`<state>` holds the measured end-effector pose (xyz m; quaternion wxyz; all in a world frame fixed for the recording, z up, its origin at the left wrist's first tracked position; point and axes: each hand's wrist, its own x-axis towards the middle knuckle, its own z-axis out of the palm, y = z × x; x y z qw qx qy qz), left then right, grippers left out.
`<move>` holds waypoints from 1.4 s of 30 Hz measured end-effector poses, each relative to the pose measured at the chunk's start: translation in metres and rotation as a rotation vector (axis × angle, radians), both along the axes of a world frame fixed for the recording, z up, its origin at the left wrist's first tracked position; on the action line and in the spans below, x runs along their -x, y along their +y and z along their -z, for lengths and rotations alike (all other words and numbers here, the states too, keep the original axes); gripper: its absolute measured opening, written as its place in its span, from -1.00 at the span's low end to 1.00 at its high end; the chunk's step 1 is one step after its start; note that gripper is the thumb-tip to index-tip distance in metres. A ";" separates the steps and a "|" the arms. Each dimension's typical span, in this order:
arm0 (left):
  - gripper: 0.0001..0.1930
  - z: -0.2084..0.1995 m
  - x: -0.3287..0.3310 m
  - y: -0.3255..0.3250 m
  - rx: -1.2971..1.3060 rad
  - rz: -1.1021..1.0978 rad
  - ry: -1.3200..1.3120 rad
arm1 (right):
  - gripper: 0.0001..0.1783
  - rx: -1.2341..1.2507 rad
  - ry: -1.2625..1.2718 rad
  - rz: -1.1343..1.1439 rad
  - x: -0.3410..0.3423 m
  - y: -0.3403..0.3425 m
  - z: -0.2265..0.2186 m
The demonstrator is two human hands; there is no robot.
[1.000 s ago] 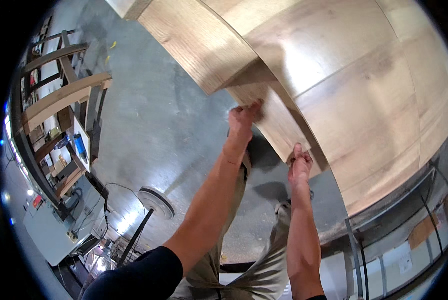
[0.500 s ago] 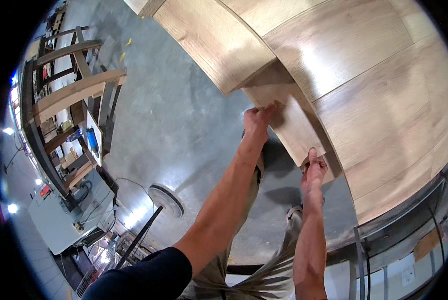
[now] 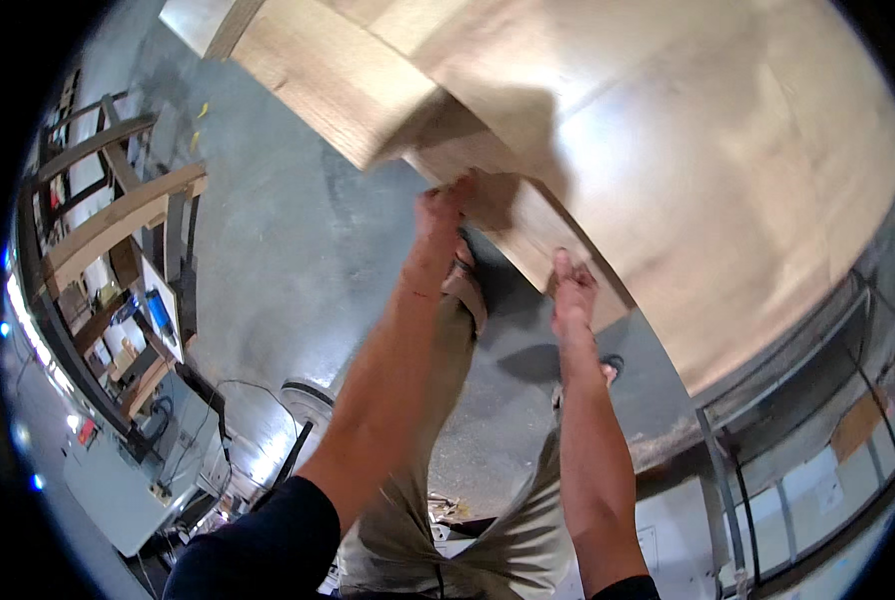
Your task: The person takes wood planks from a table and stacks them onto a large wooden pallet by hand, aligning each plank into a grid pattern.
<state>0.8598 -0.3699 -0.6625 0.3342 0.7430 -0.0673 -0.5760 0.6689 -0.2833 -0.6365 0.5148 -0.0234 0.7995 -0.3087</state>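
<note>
A short light wood-grain plank (image 3: pixel 524 222) lies between my two hands beside a large plank-patterned surface (image 3: pixel 728 200). At its far left corner, my left hand (image 3: pixel 440 212) is closed on the edge, fingertips partly hidden. My right hand (image 3: pixel 575 293) grips the near end, thumb on top and other fingers mostly hidden. Beyond the plank, a darker, shadowed wood strip (image 3: pixel 460 140) shows at a lower level. Farther off, another wood-grain plank (image 3: pixel 328 75) sits along the same side of the surface.
Grey concrete floor (image 3: pixel 288 220) stretches to the left. Wooden frames (image 3: pixel 128 205) stand at the far left, above a pale cabinet (image 3: pixel 118 490). A round-based stand (image 3: pixel 308 400) is left of my legs. Metal railing (image 3: pixel 718 470) runs at lower right.
Both hands and the plank appear farther left and up in the picture, as the whole view has shifted too. The plank's long edge now lies closer against the large surface.
</note>
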 end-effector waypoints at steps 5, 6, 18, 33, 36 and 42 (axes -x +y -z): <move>-0.51 -0.013 0.000 0.033 0.145 0.094 -0.258 | -0.49 0.137 -0.057 -0.153 0.034 0.072 -0.098; -0.53 -0.036 0.019 0.045 0.090 0.209 -0.056 | -0.50 0.166 -0.029 -0.152 0.062 0.120 -0.123; -0.74 -0.225 0.129 0.196 0.076 1.090 0.266 | -0.51 -0.140 1.167 0.357 0.302 0.496 -0.469; -0.84 -0.380 0.350 0.344 -0.035 1.355 0.281 | -0.15 -0.435 1.312 0.193 0.775 0.646 -0.571; -0.81 -0.408 0.349 0.364 -0.057 1.418 0.102 | -0.13 -0.560 1.189 0.329 0.808 0.616 -0.558; -0.76 -0.439 0.399 0.384 -0.056 1.563 0.094 | -0.05 -0.704 1.075 0.417 0.837 0.640 -0.572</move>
